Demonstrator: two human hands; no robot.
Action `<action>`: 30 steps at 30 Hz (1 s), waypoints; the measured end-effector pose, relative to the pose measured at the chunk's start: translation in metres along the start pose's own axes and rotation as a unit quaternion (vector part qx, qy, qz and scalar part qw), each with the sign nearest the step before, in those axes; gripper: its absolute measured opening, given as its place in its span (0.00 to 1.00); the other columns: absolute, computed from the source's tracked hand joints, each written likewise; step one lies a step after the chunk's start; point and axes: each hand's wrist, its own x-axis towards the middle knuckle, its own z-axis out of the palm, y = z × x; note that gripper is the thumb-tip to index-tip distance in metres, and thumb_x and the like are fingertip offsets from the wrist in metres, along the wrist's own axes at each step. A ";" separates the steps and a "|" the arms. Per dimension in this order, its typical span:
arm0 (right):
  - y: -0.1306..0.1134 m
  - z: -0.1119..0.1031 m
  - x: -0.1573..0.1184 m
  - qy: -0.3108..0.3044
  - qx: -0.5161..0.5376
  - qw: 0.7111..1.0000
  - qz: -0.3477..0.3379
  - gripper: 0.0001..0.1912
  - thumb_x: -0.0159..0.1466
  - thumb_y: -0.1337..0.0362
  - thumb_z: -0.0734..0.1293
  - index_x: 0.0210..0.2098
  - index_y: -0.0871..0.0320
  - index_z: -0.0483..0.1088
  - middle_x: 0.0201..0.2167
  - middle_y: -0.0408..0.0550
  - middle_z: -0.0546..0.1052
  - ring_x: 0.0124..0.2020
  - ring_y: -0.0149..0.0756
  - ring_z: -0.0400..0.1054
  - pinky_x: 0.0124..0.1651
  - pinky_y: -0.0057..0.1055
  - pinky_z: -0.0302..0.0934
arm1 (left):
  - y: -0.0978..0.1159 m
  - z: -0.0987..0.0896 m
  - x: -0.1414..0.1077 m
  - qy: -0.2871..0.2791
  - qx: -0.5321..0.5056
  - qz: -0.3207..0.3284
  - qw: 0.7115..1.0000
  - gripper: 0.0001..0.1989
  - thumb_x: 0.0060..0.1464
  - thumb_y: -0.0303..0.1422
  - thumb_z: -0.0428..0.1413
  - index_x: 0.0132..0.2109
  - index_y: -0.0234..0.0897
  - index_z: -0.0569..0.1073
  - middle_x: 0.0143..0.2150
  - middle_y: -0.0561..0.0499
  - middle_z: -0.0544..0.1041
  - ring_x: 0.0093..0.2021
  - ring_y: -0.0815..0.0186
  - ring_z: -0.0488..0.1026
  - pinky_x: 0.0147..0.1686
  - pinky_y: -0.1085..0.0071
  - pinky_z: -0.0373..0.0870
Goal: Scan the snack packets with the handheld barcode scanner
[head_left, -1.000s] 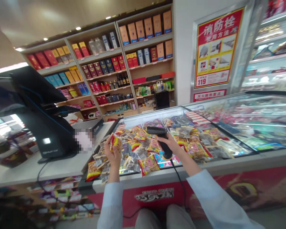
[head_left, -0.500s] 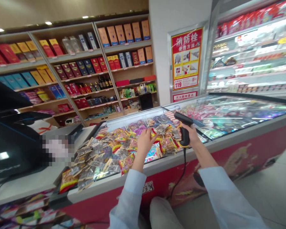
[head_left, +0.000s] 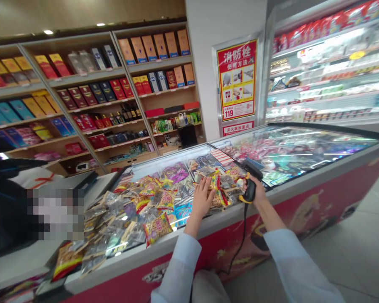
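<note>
Dozens of small crinkly foil snack packets (head_left: 139, 206) lie spread across the glass freezer lid (head_left: 303, 147) for easy reach; left hand (head_left: 203, 198) rests flat, fingers splayed, on 1 yellow-red packet (head_left: 217, 191), while right hand (head_left: 255, 191) is wrapped around the black corded barcode scanner (head_left: 250, 181), nose toward it.

Red wall poster (head_left: 237, 80) headed 消防栓, number 119 in its lower left corner

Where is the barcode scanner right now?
In the head view, right of centre: the barcode scanner is gripped in the right hand above the freezer lid's front edge, beside the snack packets.
</note>
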 end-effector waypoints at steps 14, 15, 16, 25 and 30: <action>0.007 0.002 0.004 0.043 -0.026 0.999 0.003 0.16 0.46 0.56 0.74 0.25 0.57 0.65 0.18 0.40 0.71 0.13 0.27 0.62 0.13 0.24 0.58 | 0.002 0.002 -0.019 0.122 -0.012 0.086 0.989 0.25 0.61 0.39 0.47 0.64 0.44 0.60 0.66 0.46 0.62 0.66 0.60 0.57 0.66 0.53 0.46; 0.007 0.002 0.003 0.045 -0.024 0.999 0.008 0.17 0.46 0.56 0.74 0.25 0.57 0.65 0.18 0.40 0.71 0.13 0.26 0.62 0.13 0.24 0.58 | 0.002 0.002 -0.018 0.110 -0.008 0.086 0.990 0.25 0.60 0.39 0.48 0.64 0.44 0.60 0.66 0.46 0.62 0.66 0.59 0.57 0.66 0.53 0.46; 0.007 0.002 0.003 0.047 -0.022 0.999 0.014 0.17 0.46 0.56 0.74 0.25 0.58 0.65 0.17 0.40 0.71 0.13 0.26 0.62 0.13 0.23 0.57 | 0.003 0.002 -0.018 0.102 -0.005 0.084 0.991 0.26 0.60 0.39 0.48 0.64 0.45 0.59 0.66 0.46 0.61 0.66 0.59 0.57 0.66 0.53 0.46; 0.006 0.007 0.001 0.025 -0.052 0.998 0.019 0.16 0.46 0.57 0.74 0.24 0.58 0.65 0.17 0.41 0.71 0.13 0.27 0.62 0.13 0.24 0.57 | 0.005 0.003 -0.017 0.088 0.008 0.056 0.994 0.26 0.60 0.38 0.48 0.65 0.45 0.58 0.66 0.46 0.61 0.66 0.59 0.56 0.66 0.53 0.47; -0.002 0.015 -0.013 0.011 -0.064 0.998 0.012 0.16 0.45 0.58 0.75 0.24 0.59 0.67 0.17 0.41 0.71 0.12 0.27 0.61 0.12 0.24 0.57 | 0.004 -0.004 -0.022 0.114 -0.028 0.031 0.993 0.24 0.62 0.39 0.46 0.63 0.44 0.61 0.65 0.46 0.63 0.65 0.60 0.58 0.65 0.54 0.52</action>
